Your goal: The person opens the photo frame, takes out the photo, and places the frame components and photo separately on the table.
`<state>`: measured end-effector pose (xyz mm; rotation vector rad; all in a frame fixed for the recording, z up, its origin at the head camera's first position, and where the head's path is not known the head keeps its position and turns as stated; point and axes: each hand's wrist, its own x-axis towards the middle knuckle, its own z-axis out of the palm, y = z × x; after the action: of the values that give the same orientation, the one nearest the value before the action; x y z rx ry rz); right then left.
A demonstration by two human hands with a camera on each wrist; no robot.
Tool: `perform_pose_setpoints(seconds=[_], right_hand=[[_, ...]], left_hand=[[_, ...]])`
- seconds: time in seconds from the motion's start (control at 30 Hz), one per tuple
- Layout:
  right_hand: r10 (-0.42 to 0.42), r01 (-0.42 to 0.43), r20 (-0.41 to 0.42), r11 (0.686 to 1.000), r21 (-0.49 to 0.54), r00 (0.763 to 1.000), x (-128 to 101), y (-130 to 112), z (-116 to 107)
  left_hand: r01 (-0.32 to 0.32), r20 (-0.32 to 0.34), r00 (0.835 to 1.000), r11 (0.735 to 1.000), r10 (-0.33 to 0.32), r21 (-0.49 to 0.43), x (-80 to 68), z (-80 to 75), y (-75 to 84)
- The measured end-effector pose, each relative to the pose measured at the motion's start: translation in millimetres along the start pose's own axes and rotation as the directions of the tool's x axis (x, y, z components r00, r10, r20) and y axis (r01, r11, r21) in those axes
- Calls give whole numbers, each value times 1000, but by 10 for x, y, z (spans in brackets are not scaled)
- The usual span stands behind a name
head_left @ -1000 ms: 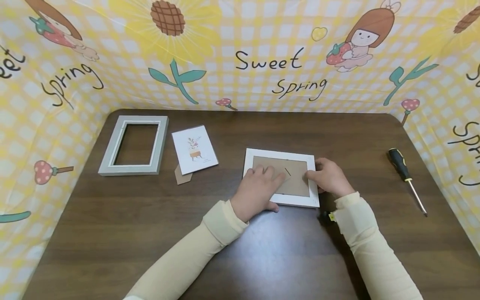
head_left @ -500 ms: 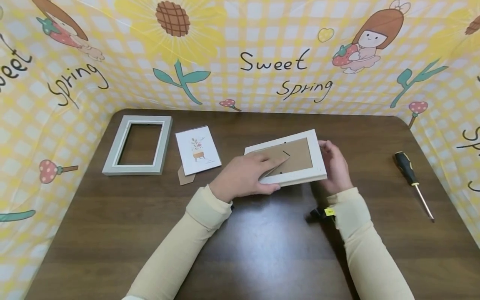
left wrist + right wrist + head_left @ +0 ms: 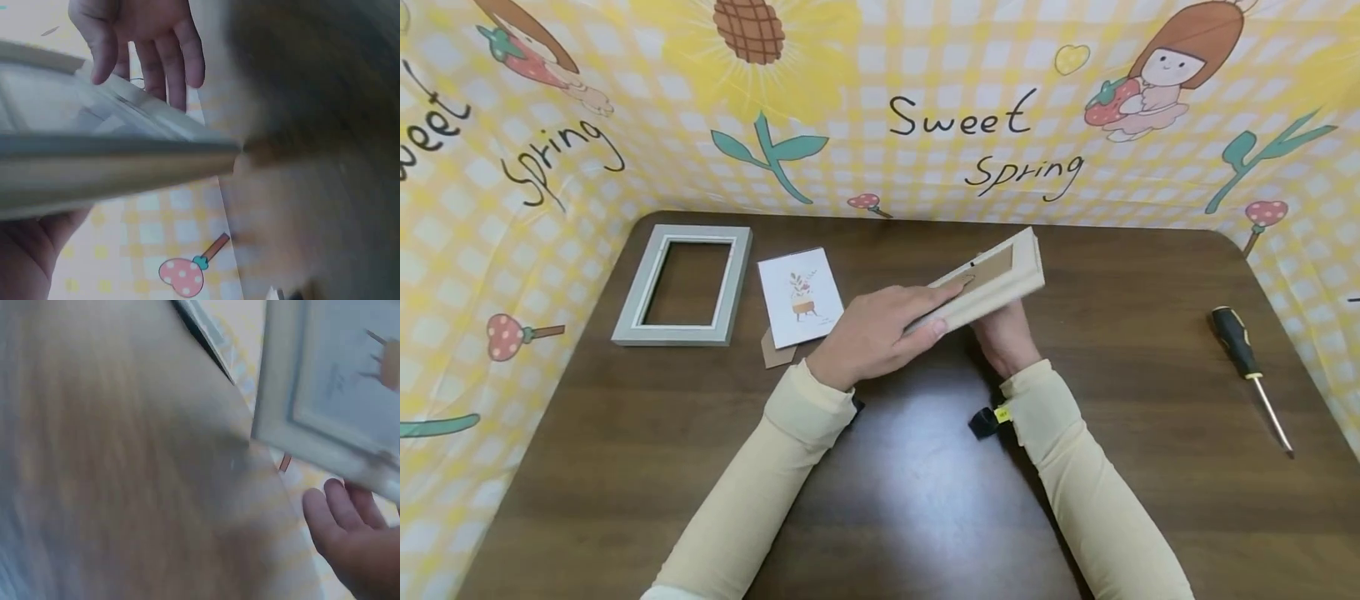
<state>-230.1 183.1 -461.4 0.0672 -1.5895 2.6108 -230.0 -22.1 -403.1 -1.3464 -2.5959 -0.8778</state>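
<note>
Hands apart, my left hand (image 3: 868, 333) grips the near-left end of the white frame (image 3: 992, 283) tilted above the table (image 3: 925, 500), long axis running away rightward, while my right hand (image 3: 1003, 337) props it from underneath.

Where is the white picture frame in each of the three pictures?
Head: the white frame is at the centre, tilted up off the table, held by both hands.
Left wrist: it fills the left half, edge on.
Right wrist: top right, front showing.
Shared landmark: the yellow checked backdrop, behind the frame in all three views.
</note>
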Motion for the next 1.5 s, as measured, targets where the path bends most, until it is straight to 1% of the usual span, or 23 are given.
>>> perform_pose_setpoints(seconds=[0.07,0.13,0.17,0.23,0.33,0.4,0.5,0.57,0.63,0.7,0.73,0.77,0.8,0.83,0.9,0.97,1.0,1.13,1.2,1.23,1.33,1.4,1.5], right_hand=[[-64,61,-67,997,-56,996,-12,-57,8],[-116,106,-92,988,-109,989,-26,-119,-12],[-141,128,-91,983,-131,986,-30,-150,-27],[-172,158,-75,975,-157,982,-39,-215,-62],[-179,170,-47,974,-147,983,-51,-314,-93],[-165,160,-30,978,-134,986,-60,-378,-95],[-119,112,-44,985,-134,992,-74,-463,-83],[-84,65,-87,978,-198,993,-71,-521,-73],[-45,3,-145,962,-272,988,-57,-585,-76],[-8,-66,-201,932,-356,979,-35,-653,-100],[9,-100,-228,917,-387,974,-21,-686,-120],[25,-128,-248,904,-407,968,-10,-718,-145],[44,-157,-266,893,-421,963,1,-750,-174],[59,-181,-281,885,-430,958,11,-779,-207],[84,-217,-305,875,-433,948,25,-836,-272],[101,-241,-318,866,-439,943,39,-888,-344],[105,-248,-322,861,-445,941,44,-913,-381],[106,-262,-319,828,-496,942,52,-1011,-537],[108,-275,-326,805,-526,939,51,-1059,-624],[111,-281,-326,793,-540,939,50,-1082,-668],[135,-319,-338,751,-578,931,40,-1149,-814],[155,-342,-343,727,-595,926,28,-1188,-928],[194,-384,-353,682,-622,915,10,-1225,-1104]], left_hand=[[-16,-33,999,997,14,-70,46,-5,19],[-21,-70,998,985,10,-171,87,-12,42],[-10,-87,996,973,-10,-230,105,-16,50],[22,-110,991,919,-71,-394,132,-35,68],[107,-121,966,783,-228,-613,169,-74,78],[164,-104,939,690,-329,-705,206,-86,78],[235,-64,886,564,-459,-791,284,-61,76],[235,-20,864,439,-503,-867,348,0,66],[216,30,843,287,-537,-933,413,82,56],[178,72,831,140,-552,-974,484,177,53],[159,85,830,88,-552,-983,519,223,58],[146,90,825,57,-558,-988,558,264,67],[133,89,825,38,-559,-990,596,304,79],[120,84,828,29,-555,-992,635,342,92],[94,58,832,38,-551,-995,716,405,121],[90,47,822,49,-567,-995,794,460,142],[100,46,810,61,-584,-993,829,487,150],[224,81,731,127,-677,-966,953,585,170],[304,93,703,179,-706,-936,1003,643,183],[338,96,694,206,-713,-918,1027,673,195],[419,121,677,245,-726,-874,1107,767,247],[461,142,670,259,-729,-848,1166,826,296],[510,174,672,279,-720,-814,1243,946,338]])
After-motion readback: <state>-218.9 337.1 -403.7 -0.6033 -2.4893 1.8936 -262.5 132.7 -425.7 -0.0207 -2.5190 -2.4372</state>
